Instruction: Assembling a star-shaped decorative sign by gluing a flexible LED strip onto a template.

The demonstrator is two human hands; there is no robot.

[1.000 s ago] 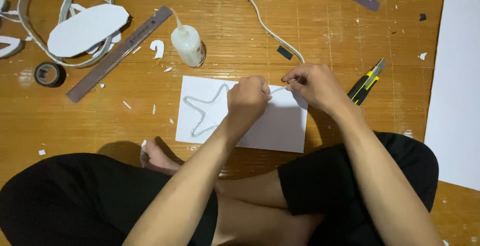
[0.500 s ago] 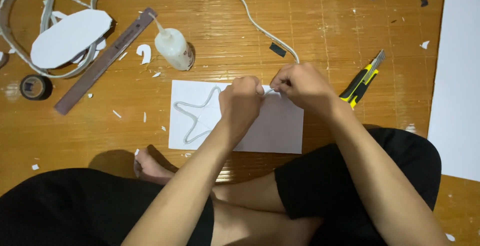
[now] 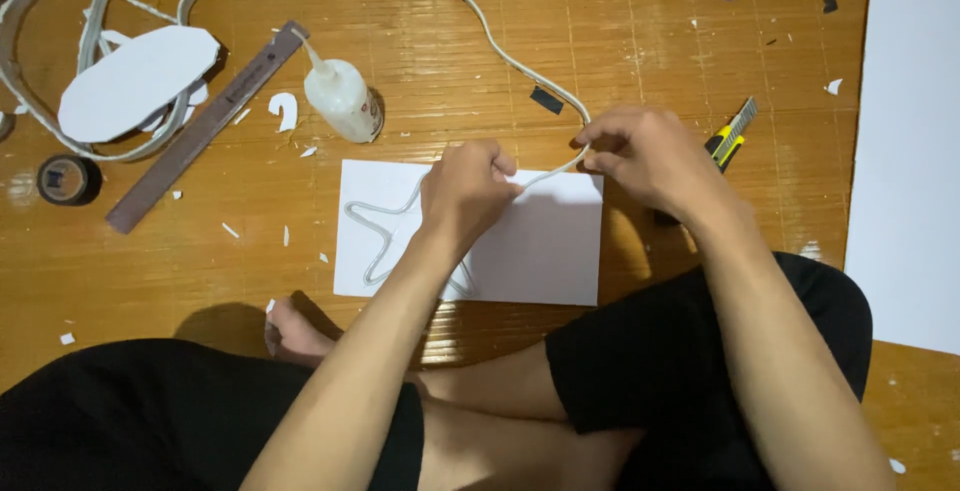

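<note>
Hands are both busy on a long white strip (image 3: 520, 69) that snakes across the wooden floor (image 3: 420, 41) from its dark tip near the far edge down to a white sheet (image 3: 540, 251) lying right in front of the person's crossed legs. Left hand (image 3: 462, 191) is curled shut, pressing the strip onto the sheet near its far edge, knuckles up. Right hand (image 3: 640, 156) sits just beside the sheet's far right corner, fingers pinched together on the strip where it bends. On the sheet's left half the strip is already laid out in a star-like outline (image 3: 385, 236).

Around them it's a proper craft mess: a small glue bottle (image 3: 340, 99) tipped over just beyond the sheet, a long grey ruler (image 3: 205, 126) lying diagonally to its left, a white oval cutout (image 3: 135, 81) with looped offcuts around it at the far left corner, and a roll of black tape (image 3: 68, 179) near the left edge. A yellow-and-black utility knife (image 3: 730, 136) pokes out just behind the right hand. Big white board (image 3: 915, 151) runs along the right edge.
</note>
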